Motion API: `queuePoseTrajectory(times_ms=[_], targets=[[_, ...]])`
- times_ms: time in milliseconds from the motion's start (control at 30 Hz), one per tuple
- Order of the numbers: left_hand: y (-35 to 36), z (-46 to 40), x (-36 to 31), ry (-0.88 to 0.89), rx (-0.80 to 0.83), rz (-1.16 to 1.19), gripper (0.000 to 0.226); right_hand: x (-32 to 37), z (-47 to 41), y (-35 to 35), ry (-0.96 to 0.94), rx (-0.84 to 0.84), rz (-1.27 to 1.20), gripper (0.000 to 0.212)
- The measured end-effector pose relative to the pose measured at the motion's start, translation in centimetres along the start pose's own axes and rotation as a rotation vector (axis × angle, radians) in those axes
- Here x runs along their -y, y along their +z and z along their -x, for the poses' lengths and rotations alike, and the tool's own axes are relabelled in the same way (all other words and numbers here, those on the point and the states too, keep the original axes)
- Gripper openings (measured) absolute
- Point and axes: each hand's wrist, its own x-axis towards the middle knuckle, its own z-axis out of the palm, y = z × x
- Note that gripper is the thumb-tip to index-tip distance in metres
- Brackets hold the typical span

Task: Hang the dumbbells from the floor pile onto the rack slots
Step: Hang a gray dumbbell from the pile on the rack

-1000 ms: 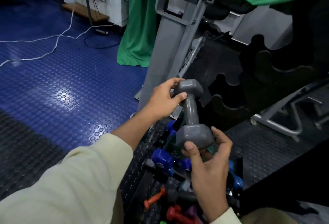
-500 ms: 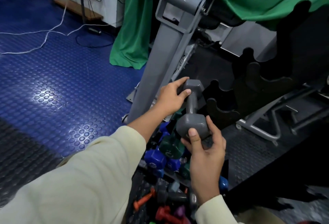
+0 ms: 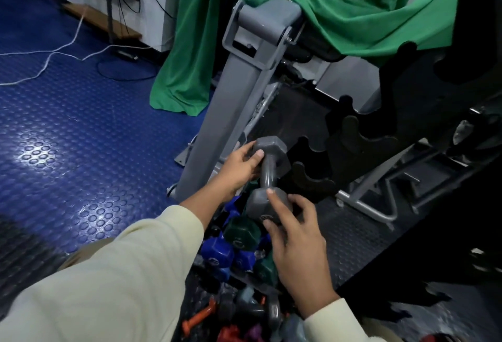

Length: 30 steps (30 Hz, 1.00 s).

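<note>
Both hands (image 3: 240, 165) (image 3: 296, 244) grip one grey dumbbell (image 3: 267, 178) — beside the rack (image 3: 361, 143).

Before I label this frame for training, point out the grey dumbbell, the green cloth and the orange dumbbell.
grey dumbbell (image 3: 267, 169): head view, on its handle.
green cloth (image 3: 339, 7): head view, on its draped folds.
orange dumbbell (image 3: 199, 317): head view, on its handle.

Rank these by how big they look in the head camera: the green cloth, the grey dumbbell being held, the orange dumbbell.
1. green cloth
2. grey dumbbell, gripped by both hands
3. orange dumbbell, though partly hidden in the floor pile
</note>
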Motion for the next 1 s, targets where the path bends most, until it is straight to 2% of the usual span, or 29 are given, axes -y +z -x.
queuePoseTrajectory(times_ms=[133, 233, 367, 600, 833, 1000], targets=[[0.4, -0.5, -0.3, 0.128, -0.017, -0.17, 0.045, -0.6, -0.4, 0.0, 0.051, -0.024, -0.054, 0.043], [0.2, -0.7, -0.6, 0.147, 0.009, -0.303, 0.052, -0.6, -0.4, 0.4, 0.057, -0.087, -0.083, 0.042], [0.1, -0.6, -1.0, 0.21, -0.013, -0.602, 0.056, -0.4, -0.1, 1.0, 0.067, -0.133, -0.156, 0.042], [0.1, -0.7, -0.7, 0.224, -0.045, -0.707, 0.057, -0.2, 0.3, 1.4, 0.109, -0.213, -0.269, 0.044], [1.0, -1.7, -0.3, 0.261, -0.001, -0.841, 0.055, -1.4, -0.8, 0.5, 0.099, -0.023, -0.19, 0.043], [1.7, -2.5, 0.1, 0.232, 0.095, -0.754, 0.046, -2.3, 0.8, 1.5, 0.186, -0.124, -0.302, 0.042]])
